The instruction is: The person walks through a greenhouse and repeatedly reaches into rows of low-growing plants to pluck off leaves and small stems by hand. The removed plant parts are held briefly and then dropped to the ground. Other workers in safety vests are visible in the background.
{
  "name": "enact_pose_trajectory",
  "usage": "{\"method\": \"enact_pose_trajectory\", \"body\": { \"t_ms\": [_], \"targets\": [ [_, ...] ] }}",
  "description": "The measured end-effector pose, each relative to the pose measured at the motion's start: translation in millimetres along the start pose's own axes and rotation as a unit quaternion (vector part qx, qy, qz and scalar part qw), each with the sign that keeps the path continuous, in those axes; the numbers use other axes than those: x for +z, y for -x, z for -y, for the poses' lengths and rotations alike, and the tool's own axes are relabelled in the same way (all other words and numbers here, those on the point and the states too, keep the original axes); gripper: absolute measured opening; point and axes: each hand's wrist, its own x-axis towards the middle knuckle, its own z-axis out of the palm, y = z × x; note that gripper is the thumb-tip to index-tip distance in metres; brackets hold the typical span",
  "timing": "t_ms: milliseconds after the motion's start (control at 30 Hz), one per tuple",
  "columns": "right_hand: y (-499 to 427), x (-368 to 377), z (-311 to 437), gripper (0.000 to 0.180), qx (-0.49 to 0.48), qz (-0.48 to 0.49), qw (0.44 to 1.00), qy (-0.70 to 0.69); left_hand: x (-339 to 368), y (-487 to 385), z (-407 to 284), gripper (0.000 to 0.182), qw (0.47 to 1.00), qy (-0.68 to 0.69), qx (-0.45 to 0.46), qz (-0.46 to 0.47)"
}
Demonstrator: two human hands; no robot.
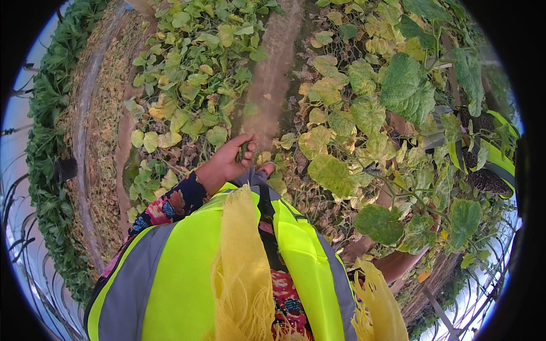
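Note:
My left hand is in front of my chest, its fingers curled around a small green cucumber, of which only part shows. Just below it is the grey edge of what looks like a bag or cloth. On the right, my right forearm reaches out into tall cucumber vines; my right hand is mostly hidden behind the leaves, so its fingers cannot be made out. Many of the leaves near it are yellowed and spotted.
A dirt path runs ahead between low vine rows. At the right, partly behind leaves, is another person in a yellow vest. A black pot stands at the left by a dark green plant row. A metal post is at lower right.

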Motion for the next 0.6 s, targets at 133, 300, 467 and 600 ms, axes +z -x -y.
{"method": "enact_pose_trajectory", "body": {
  "t_ms": [133,300,467,600],
  "targets": [
    [2.4,3.3,2.3,0.032,-0.008,-0.001,1.000,0.000,3.9,-7.8,-6.6,0.014,1.000,-0.009,-0.010,0.001],
    [0.4,4.3,7.6,0.032,-0.030,0.004,1.000,-0.006,21.3,-29.5,-22.9,0.015,0.999,-0.023,-0.025,0.021],
    [4.0,30.4,18.8,0.032,-0.046,0.124,0.989,-0.070,47.5,-56.8,-49.4,0.014,0.995,-0.065,-0.042,0.067],
    [26.3,112.2,42.4,0.030,-0.298,-0.030,0.954,-0.010,66.4,-69.9,-77.7,0.014,0.985,-0.096,-0.094,0.105]
  ]
}}
